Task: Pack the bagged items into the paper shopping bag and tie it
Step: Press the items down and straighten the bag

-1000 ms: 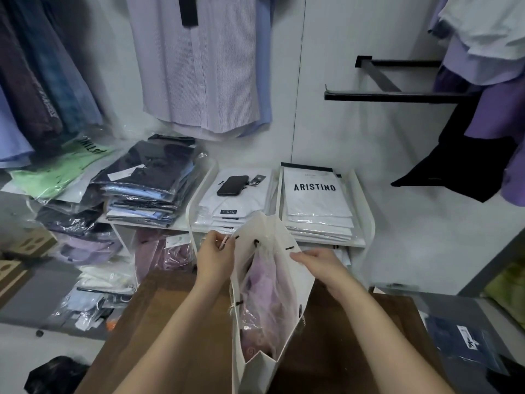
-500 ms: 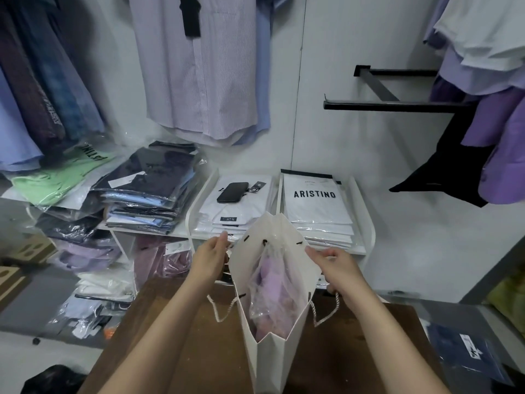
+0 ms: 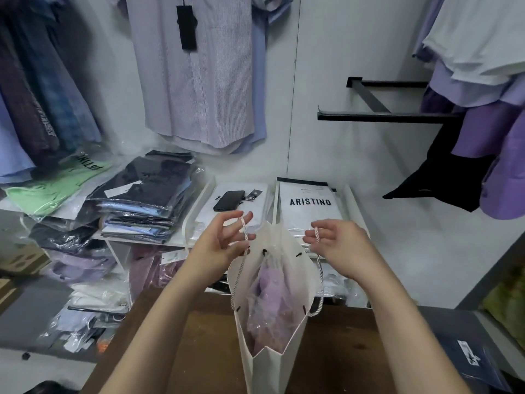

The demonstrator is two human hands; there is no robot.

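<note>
Head view: paper bag (image 3: 274,371) upright on brown table (image 3: 210,351) (shirts (image 3: 196,81) hanging behind).

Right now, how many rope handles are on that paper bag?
2: the left rope handle is pinched by the left hand, the right rope handle by the right hand. None seems hidden.

A white wall (image 3: 326,52) closes the back, with a thin vertical seam down it. A black metal rail (image 3: 380,117) juts from it at the right, beside hanging purple and white garments (image 3: 483,81). A striped shirt (image 3: 196,81) hangs at the middle and dark shirts (image 3: 34,95) at the left. Below stands a white shelf unit (image 3: 352,203) stacked with flat clear packs. A black phone (image 3: 229,200) lies on a stack near its middle. A brown wooden table (image 3: 199,351) fills the foreground. The light is soft and even.
</note>
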